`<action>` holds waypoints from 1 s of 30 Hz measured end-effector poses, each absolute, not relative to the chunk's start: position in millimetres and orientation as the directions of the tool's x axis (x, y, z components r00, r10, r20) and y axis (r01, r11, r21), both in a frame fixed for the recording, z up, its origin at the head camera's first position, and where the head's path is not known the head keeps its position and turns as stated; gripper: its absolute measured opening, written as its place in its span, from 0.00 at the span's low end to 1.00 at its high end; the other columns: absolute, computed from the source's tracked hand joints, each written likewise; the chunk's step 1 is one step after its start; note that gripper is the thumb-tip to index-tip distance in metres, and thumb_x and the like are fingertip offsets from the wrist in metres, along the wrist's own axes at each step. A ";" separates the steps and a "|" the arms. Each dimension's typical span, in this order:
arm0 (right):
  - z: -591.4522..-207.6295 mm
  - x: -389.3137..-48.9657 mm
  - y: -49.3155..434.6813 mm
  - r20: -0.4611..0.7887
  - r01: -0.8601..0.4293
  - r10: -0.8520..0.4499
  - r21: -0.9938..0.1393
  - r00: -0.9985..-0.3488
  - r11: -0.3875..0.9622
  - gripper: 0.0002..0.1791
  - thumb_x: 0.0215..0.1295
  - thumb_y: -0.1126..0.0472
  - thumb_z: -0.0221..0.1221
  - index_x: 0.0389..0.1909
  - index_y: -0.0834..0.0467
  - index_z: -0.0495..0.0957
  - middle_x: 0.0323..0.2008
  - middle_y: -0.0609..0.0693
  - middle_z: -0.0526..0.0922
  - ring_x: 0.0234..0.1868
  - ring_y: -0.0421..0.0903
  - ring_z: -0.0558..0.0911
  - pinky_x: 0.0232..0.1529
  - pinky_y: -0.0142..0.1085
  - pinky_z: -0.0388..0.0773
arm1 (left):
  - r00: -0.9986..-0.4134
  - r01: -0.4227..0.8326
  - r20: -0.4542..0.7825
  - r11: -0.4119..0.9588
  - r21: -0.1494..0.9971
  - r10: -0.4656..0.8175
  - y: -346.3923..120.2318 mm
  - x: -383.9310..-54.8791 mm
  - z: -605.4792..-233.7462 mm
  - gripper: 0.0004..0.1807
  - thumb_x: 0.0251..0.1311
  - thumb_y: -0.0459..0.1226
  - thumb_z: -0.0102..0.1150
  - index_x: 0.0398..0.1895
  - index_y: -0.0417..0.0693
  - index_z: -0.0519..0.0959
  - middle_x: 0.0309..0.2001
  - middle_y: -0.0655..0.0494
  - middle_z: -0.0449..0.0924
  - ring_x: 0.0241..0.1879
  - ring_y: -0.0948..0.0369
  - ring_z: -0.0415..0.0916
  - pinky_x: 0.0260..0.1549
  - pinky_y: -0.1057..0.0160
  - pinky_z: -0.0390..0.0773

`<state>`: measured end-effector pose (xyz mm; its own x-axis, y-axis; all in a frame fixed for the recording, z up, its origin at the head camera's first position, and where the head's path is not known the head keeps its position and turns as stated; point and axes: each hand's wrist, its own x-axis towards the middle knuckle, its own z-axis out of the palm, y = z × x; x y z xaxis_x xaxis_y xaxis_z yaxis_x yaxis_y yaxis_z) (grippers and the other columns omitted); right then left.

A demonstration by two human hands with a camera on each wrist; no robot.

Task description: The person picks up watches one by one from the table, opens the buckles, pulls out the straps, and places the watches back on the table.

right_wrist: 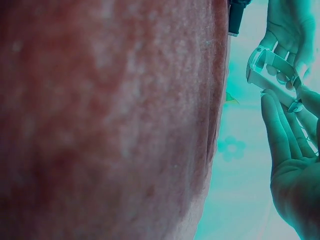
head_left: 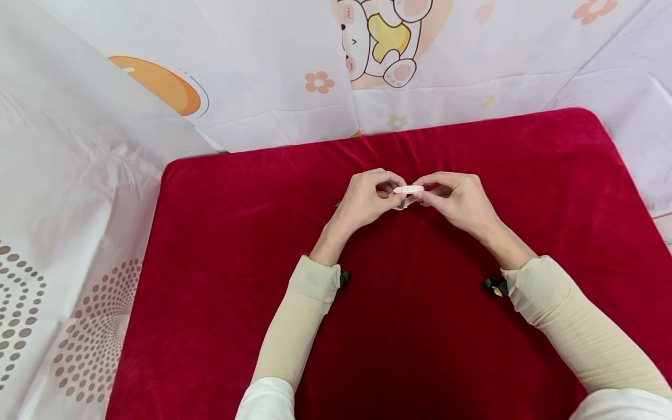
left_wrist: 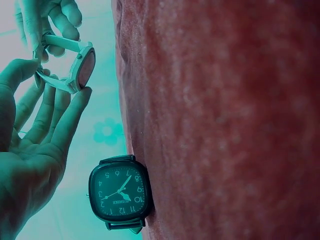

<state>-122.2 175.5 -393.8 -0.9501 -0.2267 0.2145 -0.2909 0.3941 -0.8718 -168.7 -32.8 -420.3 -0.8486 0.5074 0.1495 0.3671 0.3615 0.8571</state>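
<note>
Writing first: the dark square watch (left_wrist: 120, 192), below and right of the left fingers in the left wrist view, has a dial with Arabic numerals, upside down there, 12 at the bottom, 6 at the top, 9 and 10 on the right. A small word sits on the dial, too fine to read for sure. Pale watch (left_wrist: 86, 68): no lettering legible, face turned sideways to the cameras.

The pale watch is up between the fingertips of both hands, over the red cloth (head_left: 236, 280), strap bent in a loop. Left hand (head_left: 362, 195): thumb and index close together, pinching it, other fingers reaching along under the loop. Right hand (head_left: 467, 201): thumb and index nearly together on the strap, remaining fingers bent loosely in the head view. Metal buckle (right_wrist: 295, 106) right by the right fingertips.

In the way: fingers cover parts of the strap from every view; cloth fills much of both wrist views.

Around: beyond the fingers, a white curtain (head_left: 262, 58) with a printed bear (head_left: 359, 41) holding a yellow heart, plus flowers. Behind the fingers, pale sleeves (head_left: 296, 315) and black devices (head_left: 495, 286) at the wrists.
</note>
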 end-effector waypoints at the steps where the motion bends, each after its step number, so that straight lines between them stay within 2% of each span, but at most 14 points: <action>1: -393.8 -122.0 175.5 0.215 -0.292 -0.227 -0.871 -0.950 0.395 0.08 0.60 0.71 0.67 0.41 0.66 0.85 0.34 0.56 0.88 0.29 0.56 0.87 0.30 0.25 0.82 | -0.849 0.367 0.149 0.362 0.857 0.507 -32.9 -168.6 -420.4 0.07 0.59 0.31 0.66 0.39 0.48 0.86 0.37 0.59 0.81 0.37 0.66 0.78 0.41 0.69 0.83; 10: -392.6 -120.7 174.9 0.218 -0.293 -0.221 -0.864 -0.951 0.409 0.07 0.60 0.71 0.68 0.40 0.66 0.85 0.32 0.56 0.88 0.28 0.53 0.87 0.29 0.25 0.81 | -0.844 0.382 0.163 0.358 0.852 0.512 -33.8 -168.1 -420.9 0.06 0.59 0.32 0.66 0.39 0.47 0.85 0.35 0.59 0.81 0.37 0.67 0.78 0.40 0.71 0.82; 20: -392.7 -120.5 174.1 0.239 -0.311 -0.221 -0.866 -0.945 0.392 0.06 0.60 0.72 0.67 0.38 0.67 0.85 0.32 0.58 0.87 0.28 0.56 0.87 0.29 0.25 0.82 | -0.836 0.407 0.185 0.357 0.841 0.516 -33.1 -167.8 -420.6 0.06 0.59 0.30 0.64 0.38 0.47 0.85 0.35 0.59 0.81 0.36 0.68 0.78 0.39 0.71 0.81; 30: -393.0 -119.5 173.7 0.264 -0.336 -0.228 -0.857 -0.937 0.391 0.06 0.59 0.74 0.67 0.37 0.67 0.85 0.30 0.58 0.87 0.29 0.56 0.87 0.31 0.26 0.82 | -0.839 0.378 0.175 0.321 0.868 0.515 -33.2 -166.5 -421.4 0.07 0.59 0.28 0.63 0.39 0.45 0.84 0.37 0.58 0.82 0.37 0.66 0.78 0.40 0.72 0.82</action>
<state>-119.5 173.7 -393.0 -0.9373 -0.2279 0.2638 -0.3362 0.3909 -0.8568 -166.5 -33.2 -421.4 -0.8391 0.5149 0.1753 0.3783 0.3209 0.8683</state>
